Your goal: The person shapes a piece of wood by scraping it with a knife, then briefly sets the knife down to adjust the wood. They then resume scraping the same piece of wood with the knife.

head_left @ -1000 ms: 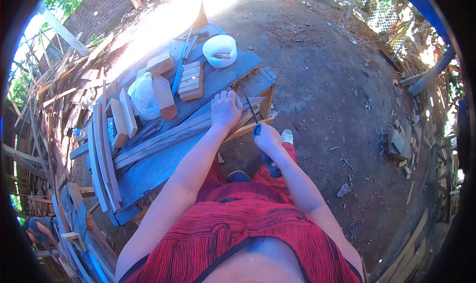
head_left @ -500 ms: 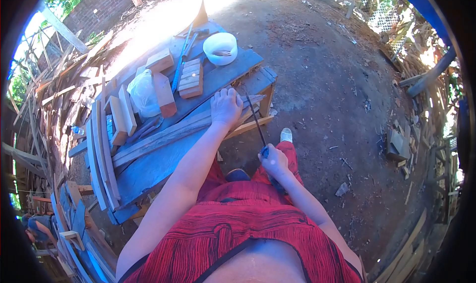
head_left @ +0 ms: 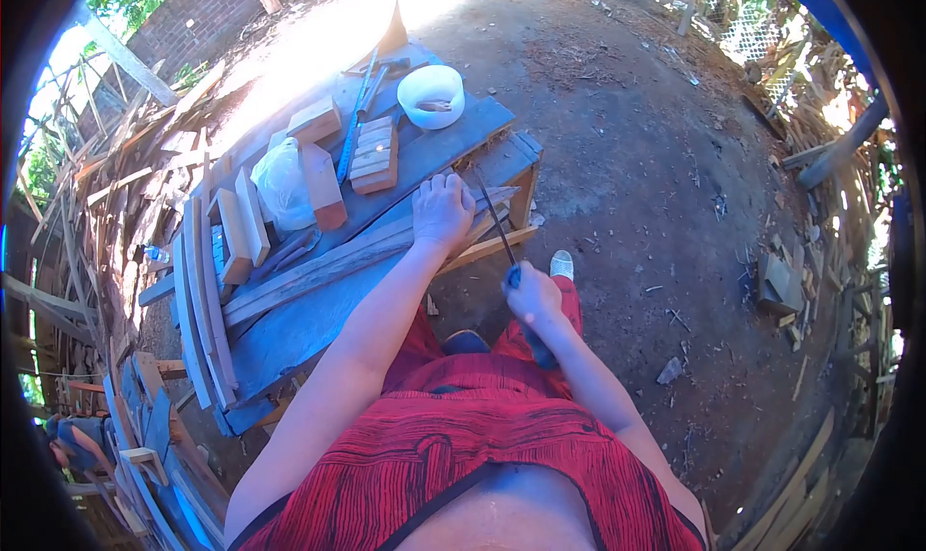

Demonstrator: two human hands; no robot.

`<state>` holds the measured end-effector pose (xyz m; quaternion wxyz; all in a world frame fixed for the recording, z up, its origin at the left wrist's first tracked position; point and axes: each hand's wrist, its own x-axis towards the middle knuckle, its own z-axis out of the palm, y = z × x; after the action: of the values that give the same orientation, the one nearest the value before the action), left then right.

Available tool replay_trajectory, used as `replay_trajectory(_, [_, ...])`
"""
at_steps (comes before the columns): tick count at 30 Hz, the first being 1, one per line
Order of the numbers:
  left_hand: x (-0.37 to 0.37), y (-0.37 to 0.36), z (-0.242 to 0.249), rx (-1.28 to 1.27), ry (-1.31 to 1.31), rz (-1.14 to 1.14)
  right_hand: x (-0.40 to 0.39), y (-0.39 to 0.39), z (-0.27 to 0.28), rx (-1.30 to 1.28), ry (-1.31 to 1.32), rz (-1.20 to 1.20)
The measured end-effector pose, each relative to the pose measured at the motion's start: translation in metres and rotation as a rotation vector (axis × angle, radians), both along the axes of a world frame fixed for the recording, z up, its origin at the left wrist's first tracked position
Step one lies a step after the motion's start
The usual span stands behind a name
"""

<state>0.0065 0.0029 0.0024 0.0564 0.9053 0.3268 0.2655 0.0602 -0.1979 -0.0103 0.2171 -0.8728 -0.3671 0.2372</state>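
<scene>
My right hand (head_left: 533, 295) is wrapped round the blue handle of a handsaw (head_left: 499, 225). Seen nearly edge-on, the narrow dark blade slants up and left across the end of a long wooden strip (head_left: 333, 266) near the bench's right corner. Pressing down on that strip is my left hand (head_left: 444, 211), fingers curled over it just left of the blade. The strip lies along the front side of the blue-grey workbench (head_left: 299, 334).
On the bench are a white tub (head_left: 430, 96), a grooved wood block (head_left: 374, 155), a plastic bag (head_left: 284, 184), a hammer (head_left: 386, 66) and several wood pieces. Scrap lumber (head_left: 125, 175) is heaped at left. Another person (head_left: 77, 440) is partly visible at lower left.
My right hand has pushed the handsaw a short way forward, toward the strip. My left hand keeps its hold on the wood.
</scene>
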Motion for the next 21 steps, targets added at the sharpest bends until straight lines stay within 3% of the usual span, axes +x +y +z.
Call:
replay_trajectory(5, [-0.002,0.002,-0.001,0.002,0.001,-0.012,0.023,0.05,-0.015,0.026,-0.007,-0.012])
replay_trajectory(10, [-0.002,-0.001,0.0,-0.006,-0.009,0.014,0.011,0.038,0.004,0.035,0.01,-0.041])
replay_trajectory(16, [0.0,0.003,-0.003,0.001,-0.03,0.005,-0.005,-0.008,-0.012,-0.008,0.0,-0.058])
replay_trajectory(21, [-0.001,0.003,-0.003,0.014,-0.03,-0.013,0.01,0.031,-0.016,0.03,-0.015,-0.036])
